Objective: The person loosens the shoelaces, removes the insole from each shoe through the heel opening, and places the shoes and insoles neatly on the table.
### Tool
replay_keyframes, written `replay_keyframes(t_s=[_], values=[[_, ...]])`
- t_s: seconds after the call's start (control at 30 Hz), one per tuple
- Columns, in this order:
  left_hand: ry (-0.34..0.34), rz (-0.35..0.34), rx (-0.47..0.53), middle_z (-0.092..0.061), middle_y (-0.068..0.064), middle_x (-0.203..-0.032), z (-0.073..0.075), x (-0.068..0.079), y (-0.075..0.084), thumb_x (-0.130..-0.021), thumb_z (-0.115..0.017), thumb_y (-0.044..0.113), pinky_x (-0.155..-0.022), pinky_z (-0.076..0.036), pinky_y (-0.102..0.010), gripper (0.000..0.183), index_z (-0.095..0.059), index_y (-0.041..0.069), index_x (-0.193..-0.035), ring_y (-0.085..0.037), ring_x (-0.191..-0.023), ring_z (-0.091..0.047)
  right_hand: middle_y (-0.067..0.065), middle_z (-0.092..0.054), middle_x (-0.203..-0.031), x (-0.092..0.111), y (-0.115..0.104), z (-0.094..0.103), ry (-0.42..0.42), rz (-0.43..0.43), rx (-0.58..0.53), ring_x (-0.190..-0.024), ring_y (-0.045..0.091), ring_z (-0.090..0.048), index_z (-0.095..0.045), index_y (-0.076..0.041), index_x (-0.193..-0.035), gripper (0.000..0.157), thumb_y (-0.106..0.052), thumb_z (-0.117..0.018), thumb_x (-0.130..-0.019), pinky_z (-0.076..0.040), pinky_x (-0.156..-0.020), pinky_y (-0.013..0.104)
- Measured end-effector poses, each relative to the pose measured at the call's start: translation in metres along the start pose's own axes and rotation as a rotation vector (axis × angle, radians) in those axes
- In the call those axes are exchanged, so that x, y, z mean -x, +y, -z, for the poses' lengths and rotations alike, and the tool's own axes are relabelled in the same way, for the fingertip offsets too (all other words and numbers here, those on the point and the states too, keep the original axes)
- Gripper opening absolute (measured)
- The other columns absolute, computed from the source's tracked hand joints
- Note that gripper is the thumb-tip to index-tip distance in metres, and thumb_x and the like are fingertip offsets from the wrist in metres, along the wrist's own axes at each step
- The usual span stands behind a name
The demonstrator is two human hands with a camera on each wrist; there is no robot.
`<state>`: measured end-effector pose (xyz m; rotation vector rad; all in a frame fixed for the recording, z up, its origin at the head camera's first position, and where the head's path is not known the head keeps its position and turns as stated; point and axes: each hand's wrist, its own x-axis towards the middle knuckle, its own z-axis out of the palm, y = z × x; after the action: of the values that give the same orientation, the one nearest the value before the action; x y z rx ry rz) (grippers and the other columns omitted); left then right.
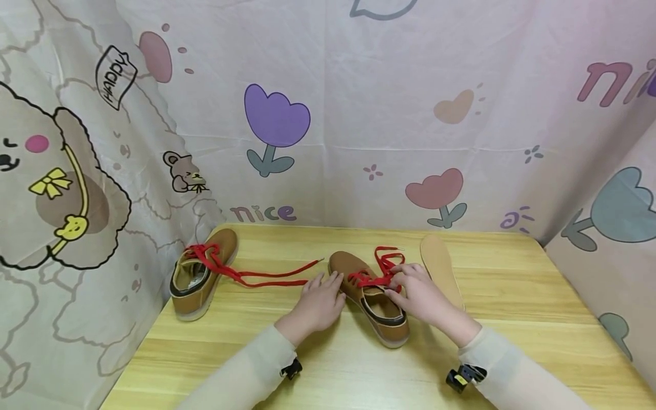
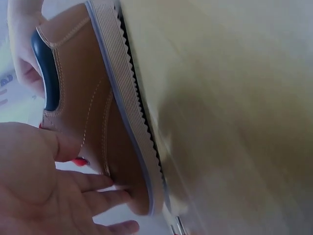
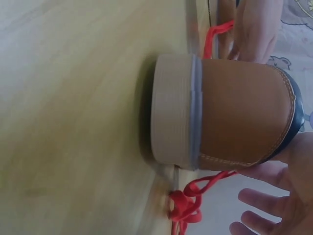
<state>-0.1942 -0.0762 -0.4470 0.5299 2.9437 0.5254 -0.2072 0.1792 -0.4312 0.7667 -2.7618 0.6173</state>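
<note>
A brown lace-up shoe (image 1: 392,332) stands on the table, toe pointing away and to the left. My left hand (image 1: 321,300) lies along its toe side, fingers nearly straight and touching the leather, as the left wrist view shows. At the lacing, my right hand (image 1: 422,293) has thumb and forefinger on the red shoelace (image 1: 376,281), pinching it beside the shoe's opening; the other fingers are spread loosely in the right wrist view. The loose lace end (image 3: 185,205) lies bunched on the table beyond that hand.
Another brown shoe (image 1: 192,300) stands at the table's left edge, its long red laces (image 1: 271,283) stretching right toward my left hand. A tan insole (image 1: 438,259) lies behind my right hand. Patterned cloth (image 1: 353,114) hangs behind the wooden table (image 1: 523,319).
</note>
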Motion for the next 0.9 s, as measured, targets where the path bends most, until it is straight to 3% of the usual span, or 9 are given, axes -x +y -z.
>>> replay_keyframes(t_s=[0.47,0.7,0.8,0.9], values=[[-0.013,-0.146,-0.004,-0.04,-0.01,-0.157,0.008,-0.037,-0.019,-0.106,-0.04,0.018,-0.115,-0.027,-0.06,0.048,-0.042,0.008,-0.153,-0.042,-0.144,-0.031,0.015,-0.065,-0.121,0.002,-0.013,-0.009,0.037,-0.007,-0.007,-0.109,0.036,-0.051,-0.061,-0.022,-0.07,0.024,-0.023,-0.078,-0.087,-0.046,-0.093,0.051],[-0.042,-0.14,0.056,-0.037,-0.004,-0.159,0.007,-0.05,-0.024,-0.107,-0.038,0.016,-0.119,-0.023,-0.054,0.048,-0.039,0.013,-0.155,-0.038,-0.147,-0.028,0.013,-0.064,-0.124,0.0,-0.015,-0.013,0.032,-0.013,-0.001,-0.113,0.035,-0.051,-0.059,-0.022,-0.07,0.027,-0.029,-0.079,-0.086,-0.046,-0.096,0.049],[-0.029,-0.153,0.07,-0.039,-0.005,-0.158,0.006,-0.052,-0.026,-0.106,-0.037,0.015,-0.12,-0.021,-0.052,0.048,-0.041,0.013,-0.154,-0.038,-0.147,-0.028,0.013,-0.064,-0.123,-0.001,-0.016,-0.013,0.037,-0.018,0.007,-0.113,0.034,-0.051,-0.059,-0.021,-0.07,0.027,-0.03,-0.079,-0.086,-0.046,-0.096,0.049],[0.024,-0.123,0.094,-0.045,-0.006,-0.154,0.008,-0.049,-0.026,-0.105,-0.039,0.017,-0.119,-0.023,-0.052,0.047,-0.047,0.011,-0.151,-0.037,-0.146,-0.032,0.013,-0.065,-0.121,-0.002,-0.019,-0.012,0.045,-0.027,0.037,-0.111,0.035,-0.052,-0.06,-0.022,-0.068,0.028,-0.031,-0.08,-0.084,-0.047,-0.094,0.049]])
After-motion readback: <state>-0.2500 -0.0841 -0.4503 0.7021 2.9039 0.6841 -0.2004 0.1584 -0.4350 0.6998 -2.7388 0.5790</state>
